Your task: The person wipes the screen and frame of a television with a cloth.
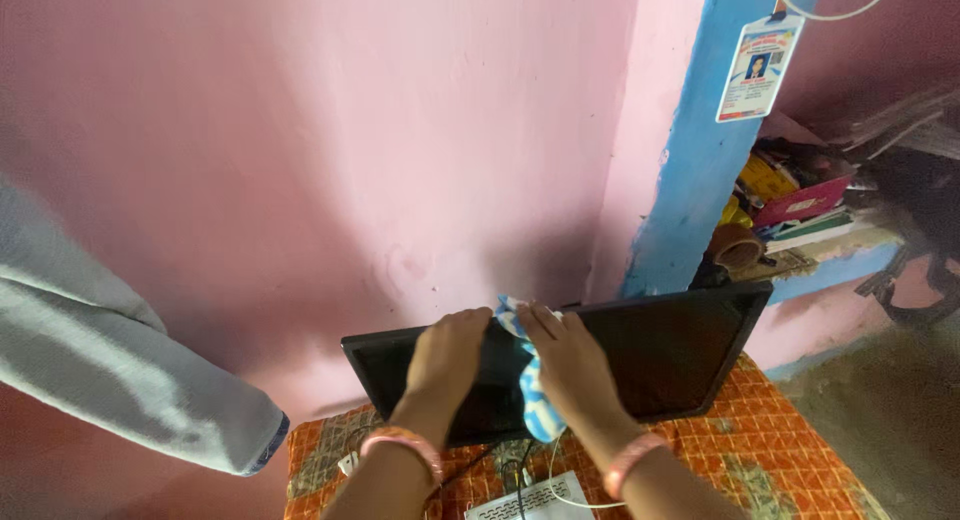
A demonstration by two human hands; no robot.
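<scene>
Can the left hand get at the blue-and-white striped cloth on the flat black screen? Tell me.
Probably yes. The left hand rests on the top edge of the flat black screen, right beside the blue-and-white striped cloth under the right hand; nothing lies between them.

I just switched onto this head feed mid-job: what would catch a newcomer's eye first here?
Low in the middle, the left hand and the right hand rest on the top edge of a black flat screen, the right one pressing a blue-and-white cloth against it. The screen stands on an orange patterned table cover, against a pink wall.
</scene>
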